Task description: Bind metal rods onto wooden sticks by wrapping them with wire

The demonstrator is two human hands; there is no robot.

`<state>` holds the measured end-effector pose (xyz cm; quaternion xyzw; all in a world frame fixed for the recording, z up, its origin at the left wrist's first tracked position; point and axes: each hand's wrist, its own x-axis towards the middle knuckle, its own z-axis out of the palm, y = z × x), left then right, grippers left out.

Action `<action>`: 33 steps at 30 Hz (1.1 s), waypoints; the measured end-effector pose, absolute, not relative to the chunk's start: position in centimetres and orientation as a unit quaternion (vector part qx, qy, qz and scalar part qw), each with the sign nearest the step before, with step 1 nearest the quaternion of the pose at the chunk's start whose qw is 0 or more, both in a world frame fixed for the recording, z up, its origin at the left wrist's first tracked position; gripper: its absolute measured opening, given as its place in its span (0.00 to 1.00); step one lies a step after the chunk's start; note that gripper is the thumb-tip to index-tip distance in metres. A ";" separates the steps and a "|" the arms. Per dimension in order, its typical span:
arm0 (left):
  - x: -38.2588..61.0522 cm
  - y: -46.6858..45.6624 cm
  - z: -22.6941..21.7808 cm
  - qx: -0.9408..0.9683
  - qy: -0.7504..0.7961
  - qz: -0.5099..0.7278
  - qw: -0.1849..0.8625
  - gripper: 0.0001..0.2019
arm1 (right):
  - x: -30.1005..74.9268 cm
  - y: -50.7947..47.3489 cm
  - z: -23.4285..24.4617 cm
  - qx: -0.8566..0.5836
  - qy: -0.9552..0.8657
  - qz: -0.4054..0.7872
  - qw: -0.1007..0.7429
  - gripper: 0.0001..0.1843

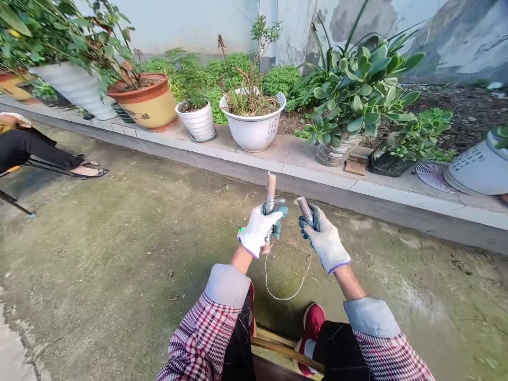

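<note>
My left hand (256, 230), in a white glove with blue-green fingers, is closed around a pinkish-tan stick (271, 185) with silvery wire or cord wound about its middle. The stick stands nearly upright, its ends showing above and below the fist. A similar, shorter-looking wound stick (304, 207) leans to the left in my right hand (327, 244), gloved the same way. Its lower part is hidden by the fingers. The two sticks are apart. Below them a thin pale string (283, 299) hangs in a loop between the hands. Something small and green shows by my left wrist.
A low ledge (238, 161) crosses ahead, bearing several potted plants, among them a white bowl-shaped pot (254, 128) and a yellow pot (146, 108). A seated person's leg (39, 151) is at far left. Below me are red shoes (314, 323) and a wooden bar (283, 353).
</note>
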<state>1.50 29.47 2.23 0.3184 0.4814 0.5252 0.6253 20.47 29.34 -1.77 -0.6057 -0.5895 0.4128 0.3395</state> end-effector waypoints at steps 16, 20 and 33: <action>-1.4 30.7 2.2 0.249 0.490 0.623 0.557 0.17 | 23.9 28.4 0.5 -0.567 -0.543 0.422 0.454 0.20; -1.9 30.2 2.5 0.263 0.434 0.594 0.624 0.16 | 23.8 28.3 0.1 -0.524 -0.602 0.463 0.385 0.22; -3.4 30.8 3.0 0.185 0.373 0.641 0.644 0.13 | 22.6 28.9 -4.8 -0.611 -0.424 0.581 0.332 0.17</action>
